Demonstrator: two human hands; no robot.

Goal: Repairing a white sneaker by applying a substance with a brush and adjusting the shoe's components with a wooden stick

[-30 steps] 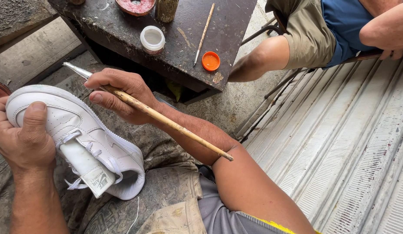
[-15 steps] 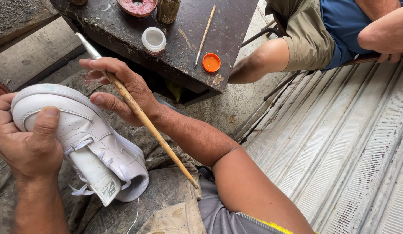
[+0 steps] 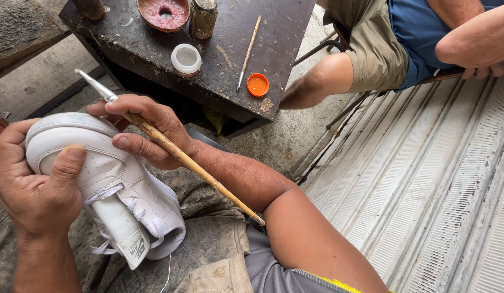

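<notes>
My left hand (image 3: 32, 184) grips a white sneaker (image 3: 116, 190) at its heel end, thumb pressed on the upper, the tongue and laces hanging toward my lap. My right hand (image 3: 146, 130) holds a long wooden-handled paintbrush (image 3: 176, 154), its metal ferrule and bristle tip (image 3: 92, 84) pointing up-left just past the shoe's heel. The brush handle runs back along my forearm.
A dark, stained low table (image 3: 208, 49) stands ahead with a small white pot (image 3: 186, 58), an orange lid (image 3: 257, 84), a second brush (image 3: 247, 51), a reddish bowl (image 3: 164, 12) and a jar (image 3: 202, 17). Another person's knee (image 3: 311, 89) is at upper right. Corrugated metal sheet (image 3: 425, 190) lies right.
My right hand swung the brush from reaching toward the table back over the shoe's heel, the handle dropping flatter along my forearm. The left hand tilted the sneaker slightly.
</notes>
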